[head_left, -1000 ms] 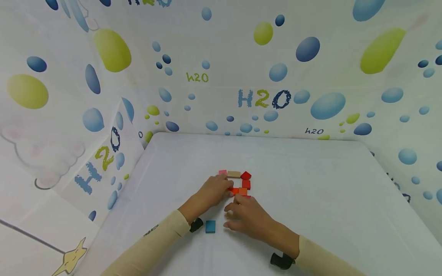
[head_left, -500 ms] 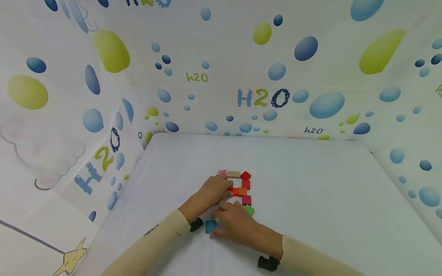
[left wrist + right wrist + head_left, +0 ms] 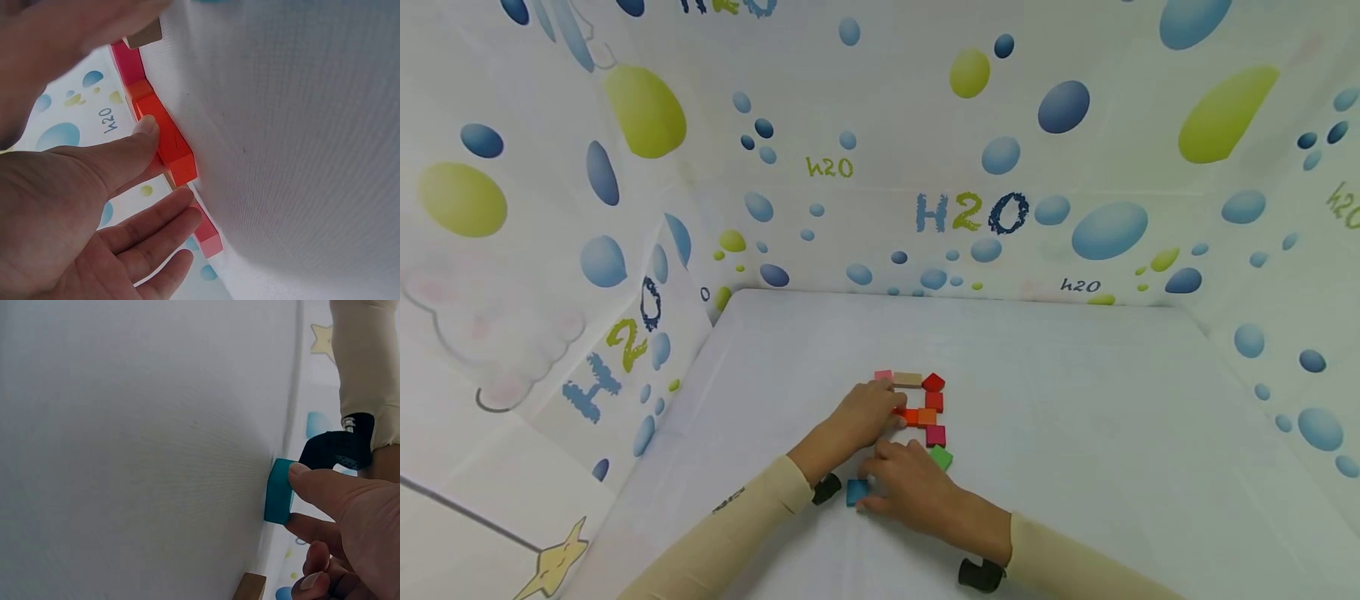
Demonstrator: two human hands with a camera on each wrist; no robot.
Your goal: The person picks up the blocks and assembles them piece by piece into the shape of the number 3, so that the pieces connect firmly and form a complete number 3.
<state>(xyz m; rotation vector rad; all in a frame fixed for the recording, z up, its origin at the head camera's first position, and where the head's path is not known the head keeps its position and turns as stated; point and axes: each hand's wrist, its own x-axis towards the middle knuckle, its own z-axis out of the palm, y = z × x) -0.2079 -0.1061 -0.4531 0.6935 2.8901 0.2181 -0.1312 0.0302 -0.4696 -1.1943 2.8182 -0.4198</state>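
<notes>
My left hand [image 3: 865,412] pinches an orange-red block [image 3: 167,137] by its side, the thumb lying on its face in the left wrist view. My right hand [image 3: 913,485] has thumb and index finger at two edges of a blue square block [image 3: 279,490], near the table's front. Beside the orange-red block sits an orange block [image 3: 927,417]. A magenta block [image 3: 936,436] and a green block [image 3: 942,457] follow below it, the green one partly behind the right hand. A tan block [image 3: 251,587] shows below the blue one in the right wrist view.
Behind the left hand lie a pink block [image 3: 883,375], a tan block [image 3: 907,380], a red pentagon block [image 3: 933,382] and a red square block [image 3: 934,402]. A white cloth covers the table [image 3: 1075,417]; printed bubble-pattern curtains [image 3: 880,167] stand around it.
My right hand has moved left from beside the magenta block to the blue block and taken hold of it, uncovering the magenta and green blocks. The left hand has stayed put.
</notes>
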